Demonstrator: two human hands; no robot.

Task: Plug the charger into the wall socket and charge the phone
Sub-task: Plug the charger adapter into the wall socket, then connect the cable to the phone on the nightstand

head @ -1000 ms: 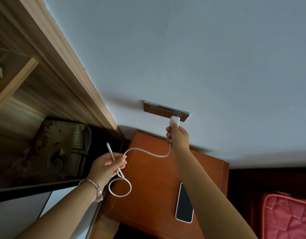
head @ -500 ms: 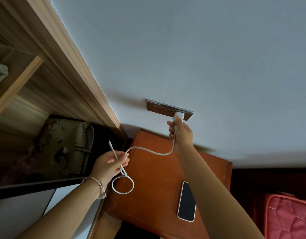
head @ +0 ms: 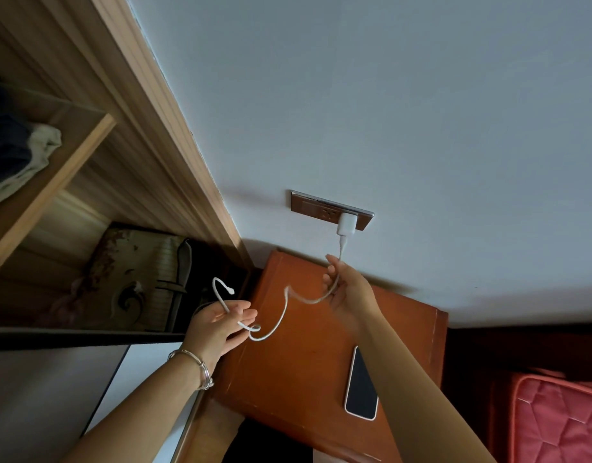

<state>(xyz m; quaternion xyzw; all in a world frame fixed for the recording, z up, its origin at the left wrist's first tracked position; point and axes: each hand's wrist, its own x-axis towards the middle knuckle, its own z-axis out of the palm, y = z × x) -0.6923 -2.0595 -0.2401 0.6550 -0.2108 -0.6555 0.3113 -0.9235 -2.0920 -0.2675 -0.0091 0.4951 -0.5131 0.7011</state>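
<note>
charger in the socket, cable in both our hands

charger (head: 346, 224) sits plugged into the wall socket (head: 328, 212), above the nightstand (head: 298, 369). our right hand (head: 346, 289) curls loosely around the cable (head: 281, 320) just below the charger. our left hand (head: 217, 324), off the nightstand's left edge, pinches the cable near its free end, which arcs upward. phone (head: 361, 385) lies face up on the nightstand, unconnected.

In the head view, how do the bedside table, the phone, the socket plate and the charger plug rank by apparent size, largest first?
1. bedside table
2. phone
3. socket plate, looks near the phone's size but is farther away, so unsure
4. charger plug
</note>
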